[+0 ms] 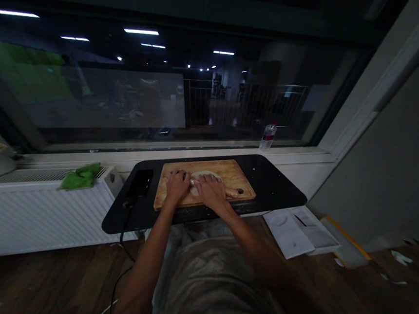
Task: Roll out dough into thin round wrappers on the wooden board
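Note:
A wooden rolling pin [232,193] lies across a flat, pale round of dough [194,191] on a wooden cutting board [174,166]. My left hand [177,186] is closed over the pin's left part. Over its middle and right part lies my right hand [211,190], with the fingers curled across it. The pin's right end sticks out beyond that hand, near the hole in the board. Both hands cover much of the dough and the pin.
The board rests on a black table [276,182] by a window. A phone [140,182] with a cable lies at the left. A water bottle [268,136] stands on the sill. A green cloth [81,176] hangs on the radiator [61,217]. A white box [300,231] is below right.

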A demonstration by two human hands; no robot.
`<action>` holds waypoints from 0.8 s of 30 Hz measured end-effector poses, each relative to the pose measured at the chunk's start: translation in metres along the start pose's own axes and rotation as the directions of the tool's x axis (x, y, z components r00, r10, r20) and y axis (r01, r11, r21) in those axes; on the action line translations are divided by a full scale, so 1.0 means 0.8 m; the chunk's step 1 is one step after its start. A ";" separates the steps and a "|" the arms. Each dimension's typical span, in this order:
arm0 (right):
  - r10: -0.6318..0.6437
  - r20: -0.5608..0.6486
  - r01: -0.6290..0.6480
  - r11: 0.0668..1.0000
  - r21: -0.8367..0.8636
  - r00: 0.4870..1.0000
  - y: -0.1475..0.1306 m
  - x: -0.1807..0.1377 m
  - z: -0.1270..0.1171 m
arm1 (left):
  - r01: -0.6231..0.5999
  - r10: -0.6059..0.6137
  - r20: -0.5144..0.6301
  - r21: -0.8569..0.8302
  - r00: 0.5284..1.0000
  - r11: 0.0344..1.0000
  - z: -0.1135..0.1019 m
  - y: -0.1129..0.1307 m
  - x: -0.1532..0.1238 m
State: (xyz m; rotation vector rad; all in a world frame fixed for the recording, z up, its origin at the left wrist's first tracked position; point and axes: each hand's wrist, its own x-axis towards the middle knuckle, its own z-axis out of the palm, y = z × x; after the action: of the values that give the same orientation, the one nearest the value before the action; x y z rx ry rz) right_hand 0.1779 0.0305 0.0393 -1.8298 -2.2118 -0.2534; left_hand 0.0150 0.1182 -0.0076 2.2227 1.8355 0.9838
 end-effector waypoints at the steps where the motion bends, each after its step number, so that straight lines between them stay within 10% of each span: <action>1: -0.013 0.003 0.013 1.000 -0.008 1.000 0.005 0.005 0.000 | 0.005 -0.005 -0.004 -0.002 1.000 1.000 0.000 0.001 0.000; 24: 0.096 0.142 -0.104 0.993 0.049 0.985 0.056 0.111 0.005 | 0.028 -0.027 -0.008 0.047 1.000 0.999 -0.012 0.016 -0.003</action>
State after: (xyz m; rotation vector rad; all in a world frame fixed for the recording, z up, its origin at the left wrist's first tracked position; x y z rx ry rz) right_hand 0.2061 0.1232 0.0616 -1.9759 -2.1840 -0.0436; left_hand 0.0204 0.1094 0.0044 2.2166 1.9066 0.9553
